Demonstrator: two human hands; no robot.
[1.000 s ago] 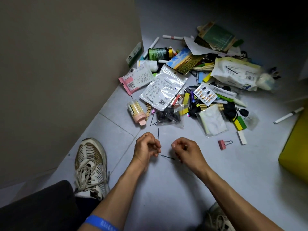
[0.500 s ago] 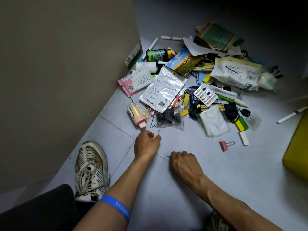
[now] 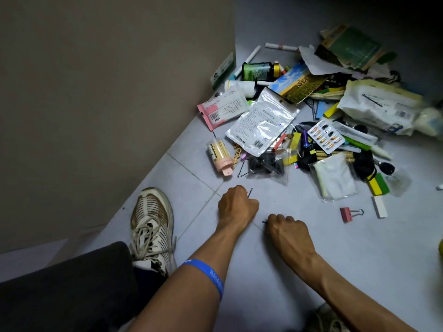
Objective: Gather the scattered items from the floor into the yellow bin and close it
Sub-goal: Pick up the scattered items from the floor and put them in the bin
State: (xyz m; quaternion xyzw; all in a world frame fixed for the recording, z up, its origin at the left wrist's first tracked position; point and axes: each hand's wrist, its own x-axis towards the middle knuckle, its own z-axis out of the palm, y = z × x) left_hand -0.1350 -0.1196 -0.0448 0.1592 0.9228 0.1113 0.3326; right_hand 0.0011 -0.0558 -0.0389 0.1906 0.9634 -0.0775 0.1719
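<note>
My left hand (image 3: 237, 207) is curled on the grey floor tiles, holding thin black hairpins whose tips stick out above the knuckles (image 3: 250, 192). My right hand (image 3: 286, 230) is curled knuckles-up beside it, with the end of another black hairpin (image 3: 264, 222) poking out at its left. More loose hairpins (image 3: 242, 172) lie ahead near a clear bag of dark clips (image 3: 266, 165). A pile of scattered items spreads beyond: a silver pouch (image 3: 262, 123), a pink-capped tube (image 3: 219, 154), a pill blister (image 3: 325, 136). Only a sliver of the yellow bin (image 3: 440, 248) shows at the right edge.
A beige wall (image 3: 107, 92) runs along the left. My white sneaker (image 3: 152, 224) and dark trouser leg sit at the lower left. A pink binder clip (image 3: 347, 213) and a white eraser (image 3: 379, 206) lie apart from the pile on the right.
Both hands dropped from a raised position to the floor and turned knuckles-up. The view shifted left, so the yellow bin slid almost out of sight.
</note>
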